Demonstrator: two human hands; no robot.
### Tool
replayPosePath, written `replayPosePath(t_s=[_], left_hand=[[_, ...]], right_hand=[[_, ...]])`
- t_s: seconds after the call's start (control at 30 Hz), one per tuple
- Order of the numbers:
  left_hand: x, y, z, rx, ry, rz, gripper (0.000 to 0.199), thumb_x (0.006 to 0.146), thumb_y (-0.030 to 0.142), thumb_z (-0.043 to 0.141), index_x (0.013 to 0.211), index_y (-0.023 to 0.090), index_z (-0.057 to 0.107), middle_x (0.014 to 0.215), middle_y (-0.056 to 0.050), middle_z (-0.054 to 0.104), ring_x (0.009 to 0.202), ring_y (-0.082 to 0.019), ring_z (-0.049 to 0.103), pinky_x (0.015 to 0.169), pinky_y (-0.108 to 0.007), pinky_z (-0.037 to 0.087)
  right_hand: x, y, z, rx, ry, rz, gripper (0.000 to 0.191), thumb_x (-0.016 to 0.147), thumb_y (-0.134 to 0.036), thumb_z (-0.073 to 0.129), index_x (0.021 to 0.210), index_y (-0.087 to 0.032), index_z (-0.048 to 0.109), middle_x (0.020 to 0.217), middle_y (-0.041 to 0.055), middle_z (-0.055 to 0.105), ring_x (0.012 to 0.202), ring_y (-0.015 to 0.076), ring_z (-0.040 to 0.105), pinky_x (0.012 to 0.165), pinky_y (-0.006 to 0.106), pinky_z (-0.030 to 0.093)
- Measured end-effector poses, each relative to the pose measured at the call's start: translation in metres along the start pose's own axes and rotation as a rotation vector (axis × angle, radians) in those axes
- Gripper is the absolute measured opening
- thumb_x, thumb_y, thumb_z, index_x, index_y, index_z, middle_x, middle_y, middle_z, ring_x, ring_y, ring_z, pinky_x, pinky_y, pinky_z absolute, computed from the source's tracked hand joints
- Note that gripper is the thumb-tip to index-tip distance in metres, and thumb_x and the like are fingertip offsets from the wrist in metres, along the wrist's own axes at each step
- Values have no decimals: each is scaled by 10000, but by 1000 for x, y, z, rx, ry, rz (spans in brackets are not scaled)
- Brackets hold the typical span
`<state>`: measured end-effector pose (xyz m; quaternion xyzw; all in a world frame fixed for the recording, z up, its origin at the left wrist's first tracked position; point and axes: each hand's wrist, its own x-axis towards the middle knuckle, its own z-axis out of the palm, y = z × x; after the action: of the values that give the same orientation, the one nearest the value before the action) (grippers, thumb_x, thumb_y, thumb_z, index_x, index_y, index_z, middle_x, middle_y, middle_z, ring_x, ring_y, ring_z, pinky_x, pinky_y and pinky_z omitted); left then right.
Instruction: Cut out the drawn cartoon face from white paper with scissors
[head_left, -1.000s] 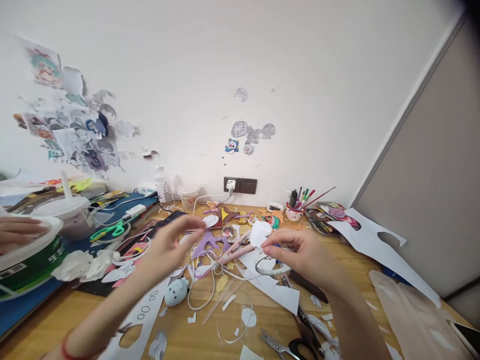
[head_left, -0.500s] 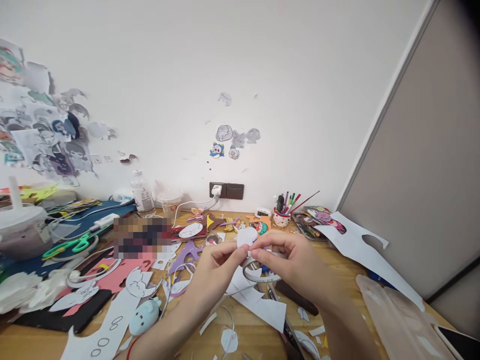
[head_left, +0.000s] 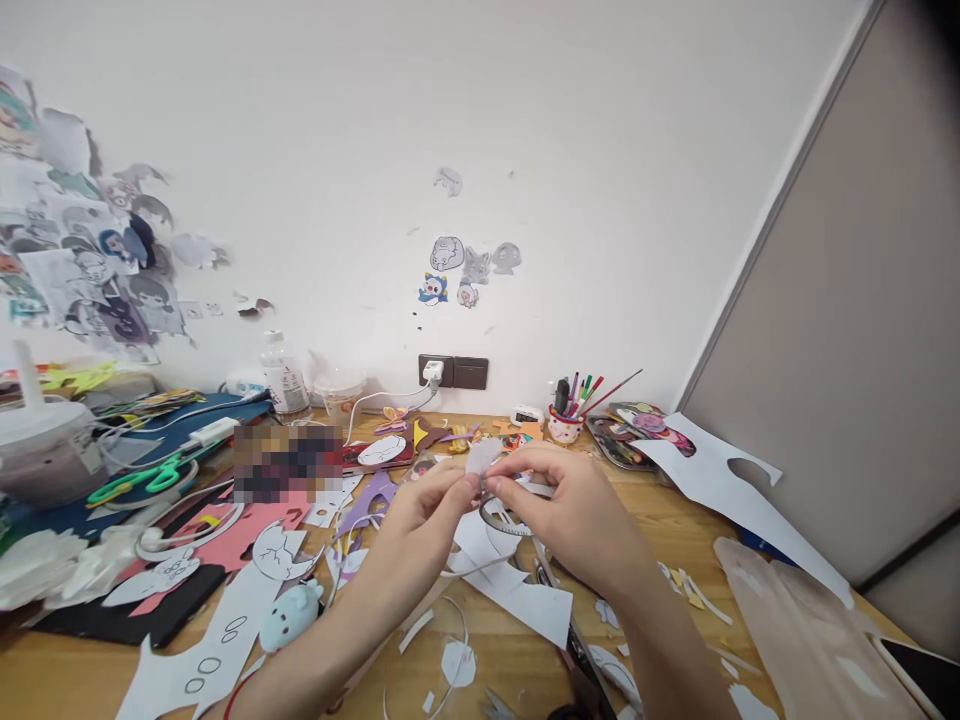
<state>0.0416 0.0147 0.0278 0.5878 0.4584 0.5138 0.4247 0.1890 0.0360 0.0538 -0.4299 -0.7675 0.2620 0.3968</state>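
A small rounded white paper cutout [head_left: 482,456] stands up between my two hands. My left hand [head_left: 429,512] pinches its lower edge with thumb and index finger. Close against it, my right hand [head_left: 564,500] is closed, its fingertips meeting at the bottom of the paper. Below the right fingers hangs a ring with printed lettering, which looks like a tape roll [head_left: 516,527], partly covered by that hand. Whether tape runs between the fingertips is too small to tell. White paper sheets [head_left: 525,598] lie on the table beneath the hands.
Scissors with green handles [head_left: 142,482], a lidded cup [head_left: 49,455] and a light blue toy [head_left: 291,615] are at left. A pen holder [head_left: 565,428] stands at the back. A cut sheet [head_left: 739,510] lies at right. Paper scraps litter the wooden table [head_left: 360,690].
Both hands have shifted slightly left and up with the paper cutout, which now looks narrower and tilted. The ring below my right hand has turned and is more covered.
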Motion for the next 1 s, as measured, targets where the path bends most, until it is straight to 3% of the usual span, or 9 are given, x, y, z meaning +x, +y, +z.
replayPosePath(t_s=[0.2, 0.37, 0.63, 0.83, 1.0], left_hand=[[-4, 5, -1, -89, 39, -86, 276, 823, 381, 508, 767, 181, 690, 836, -25, 626, 860, -170, 532, 765, -221, 415], [-7, 4, 0, -148, 66, -78, 292, 825, 407, 509, 769, 191, 697, 836, -20, 640, 826, -153, 538, 770, -213, 416], [-4, -3, -1, -77, 83, -15, 265, 820, 414, 518, 746, 195, 646, 752, -7, 583, 807, -158, 520, 779, -250, 411], [-5, -2, -10, 29, 62, 71, 277, 823, 413, 508, 720, 189, 632, 783, -28, 599, 820, -185, 532, 783, -290, 420], [-6, 4, -11, 82, 100, 99, 301, 825, 407, 512, 686, 168, 630, 763, -30, 612, 800, -180, 544, 702, -251, 421]], right_hand=[[-2, -1, 11, -3, 155, -141, 119, 767, -111, 589, 743, -198, 667, 805, -17, 651, 777, 110, 596, 649, 201, 450], [-4, -2, 19, -40, 216, -224, 132, 785, -93, 568, 770, -203, 641, 802, -26, 627, 765, 101, 581, 618, 188, 434], [-3, -3, 28, -144, 258, -217, 137, 799, -94, 546, 770, -214, 606, 814, -25, 610, 743, 117, 565, 578, 204, 404], [-6, -7, 25, -190, 286, -201, 256, 775, -146, 613, 999, -251, 550, 767, -44, 565, 668, 107, 562, 543, 193, 424], [-10, -10, 16, -249, 274, -237, 127, 767, -176, 642, 844, -215, 549, 763, -39, 579, 695, 102, 568, 538, 176, 428]])
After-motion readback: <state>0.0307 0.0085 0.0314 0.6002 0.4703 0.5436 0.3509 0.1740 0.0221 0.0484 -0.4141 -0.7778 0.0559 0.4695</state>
